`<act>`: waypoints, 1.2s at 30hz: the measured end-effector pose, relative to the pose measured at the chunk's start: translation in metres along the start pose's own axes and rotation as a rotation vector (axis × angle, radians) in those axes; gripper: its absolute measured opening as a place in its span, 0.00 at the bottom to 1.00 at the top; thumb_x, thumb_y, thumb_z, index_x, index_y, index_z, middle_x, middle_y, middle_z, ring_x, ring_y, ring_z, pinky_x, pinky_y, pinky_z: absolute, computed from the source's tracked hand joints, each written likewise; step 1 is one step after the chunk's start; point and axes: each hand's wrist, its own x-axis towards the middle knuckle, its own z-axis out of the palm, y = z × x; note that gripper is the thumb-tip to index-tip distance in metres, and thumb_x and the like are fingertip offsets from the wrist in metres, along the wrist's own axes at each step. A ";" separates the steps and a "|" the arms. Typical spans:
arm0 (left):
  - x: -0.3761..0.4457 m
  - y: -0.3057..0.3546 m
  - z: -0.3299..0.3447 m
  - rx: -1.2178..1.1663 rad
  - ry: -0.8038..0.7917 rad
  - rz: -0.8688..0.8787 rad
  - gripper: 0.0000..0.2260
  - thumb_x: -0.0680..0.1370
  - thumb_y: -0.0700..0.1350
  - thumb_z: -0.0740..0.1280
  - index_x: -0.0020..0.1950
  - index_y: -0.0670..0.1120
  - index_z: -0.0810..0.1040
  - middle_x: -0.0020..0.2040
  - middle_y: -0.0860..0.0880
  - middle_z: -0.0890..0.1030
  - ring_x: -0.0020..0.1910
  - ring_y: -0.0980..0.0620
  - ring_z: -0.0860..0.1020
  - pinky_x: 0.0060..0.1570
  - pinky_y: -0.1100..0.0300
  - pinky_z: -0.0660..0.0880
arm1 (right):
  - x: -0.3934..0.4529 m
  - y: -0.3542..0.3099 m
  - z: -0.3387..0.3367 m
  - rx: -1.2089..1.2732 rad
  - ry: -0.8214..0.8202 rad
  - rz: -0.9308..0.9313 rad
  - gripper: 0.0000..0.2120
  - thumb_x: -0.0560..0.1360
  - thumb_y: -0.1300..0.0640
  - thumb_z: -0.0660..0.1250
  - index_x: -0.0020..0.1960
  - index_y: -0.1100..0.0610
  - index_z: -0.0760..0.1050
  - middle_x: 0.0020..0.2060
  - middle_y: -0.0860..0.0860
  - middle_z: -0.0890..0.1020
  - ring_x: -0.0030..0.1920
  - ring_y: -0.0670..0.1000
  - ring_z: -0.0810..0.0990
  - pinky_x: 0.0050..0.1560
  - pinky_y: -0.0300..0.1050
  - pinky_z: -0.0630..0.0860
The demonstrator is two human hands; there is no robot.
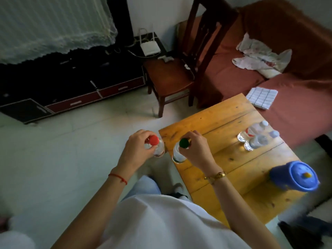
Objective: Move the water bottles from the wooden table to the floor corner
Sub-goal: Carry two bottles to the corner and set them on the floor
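At the tabletop's near-left corner, both hands grip bottles by the neck. The left hand is clamped round the top of the red-capped bottle, fingers curled just under the cap; this bottle hangs off the tabletop's left edge, over the pale floor, clear of the wood. The right hand is closed in the same way on the green-capped bottle, whose clear base shows over the left edge of the tabletop — whether it rests on the wood or is lifted, I cannot tell. The two held bottles sit just beside each other, upright, not touching.

Toward the right edge of the tabletop stand two white-capped bottles, close together, slightly blurred. Near the right corner closest to the person is a blue pot with a yellow knob on its lid.

A red thread circles the left wrist, a gold bracelet the right. Beyond the far edge of the tabletop is a wooden chair, with a sofa to its right carrying a checked cloth by the tabletop's far corner. A dark low cabinet runs along the wall to the left — a white router sits on its end.
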 end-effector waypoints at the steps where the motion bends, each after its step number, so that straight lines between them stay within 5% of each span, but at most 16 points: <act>1: -0.005 -0.005 -0.007 -0.005 0.026 -0.018 0.18 0.69 0.42 0.75 0.58 0.46 0.79 0.54 0.48 0.80 0.52 0.51 0.78 0.54 0.55 0.78 | 0.002 -0.007 0.005 -0.008 -0.013 -0.020 0.13 0.69 0.60 0.72 0.53 0.56 0.77 0.50 0.51 0.76 0.48 0.51 0.74 0.43 0.38 0.72; 6: -0.038 -0.038 -0.047 -0.034 0.157 -0.127 0.17 0.69 0.41 0.76 0.56 0.46 0.80 0.52 0.49 0.81 0.48 0.52 0.78 0.53 0.55 0.79 | 0.013 -0.055 0.034 -0.041 -0.121 -0.150 0.14 0.69 0.60 0.72 0.54 0.58 0.77 0.51 0.54 0.77 0.49 0.53 0.76 0.50 0.46 0.77; 14: -0.088 -0.118 -0.131 -0.039 0.311 -0.282 0.17 0.70 0.43 0.75 0.57 0.45 0.79 0.53 0.49 0.81 0.48 0.54 0.78 0.53 0.60 0.78 | 0.040 -0.155 0.114 -0.055 -0.266 -0.278 0.11 0.69 0.59 0.73 0.49 0.59 0.77 0.47 0.52 0.76 0.42 0.48 0.74 0.38 0.27 0.65; 21: -0.124 -0.202 -0.206 -0.025 0.409 -0.372 0.17 0.69 0.46 0.75 0.57 0.48 0.79 0.51 0.52 0.81 0.45 0.56 0.78 0.50 0.66 0.75 | 0.058 -0.251 0.196 -0.018 -0.312 -0.358 0.10 0.67 0.62 0.73 0.47 0.57 0.77 0.44 0.50 0.75 0.38 0.42 0.72 0.34 0.26 0.65; 25: -0.141 -0.244 -0.243 -0.010 0.459 -0.430 0.18 0.69 0.45 0.76 0.57 0.47 0.79 0.52 0.50 0.82 0.46 0.56 0.77 0.50 0.67 0.75 | 0.069 -0.306 0.238 -0.021 -0.352 -0.423 0.10 0.68 0.62 0.73 0.48 0.58 0.77 0.46 0.51 0.76 0.42 0.48 0.74 0.37 0.27 0.66; 36: -0.156 -0.334 -0.329 -0.023 0.612 -0.581 0.19 0.69 0.43 0.76 0.58 0.42 0.79 0.53 0.45 0.82 0.48 0.50 0.80 0.54 0.52 0.79 | 0.111 -0.436 0.343 -0.077 -0.482 -0.590 0.13 0.69 0.58 0.74 0.51 0.57 0.76 0.49 0.52 0.76 0.45 0.50 0.75 0.41 0.30 0.70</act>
